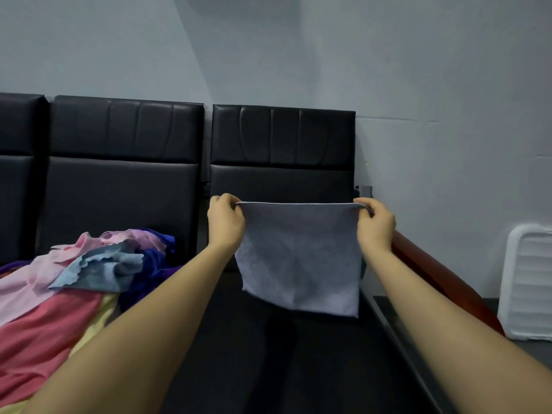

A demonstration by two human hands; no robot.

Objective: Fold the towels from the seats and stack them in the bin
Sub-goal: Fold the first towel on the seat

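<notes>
A pale grey towel [300, 258] hangs flat in the air above the black right-hand seat [283, 354]. My left hand [224, 222] pinches its upper left corner and my right hand [375, 224] pinches its upper right corner, so the top edge is stretched straight between them. A heap of loose towels [83, 273] in pink, blue, purple, coral and yellow lies on the seat to the left. A white plastic bin [527, 285] stands on the floor at the far right, only partly in view.
Black padded seat backs [125, 162] run along the grey wall behind. A reddish-brown armrest [442, 276] slants between the right seat and the bin. A dark metal rail borders the seat's right side.
</notes>
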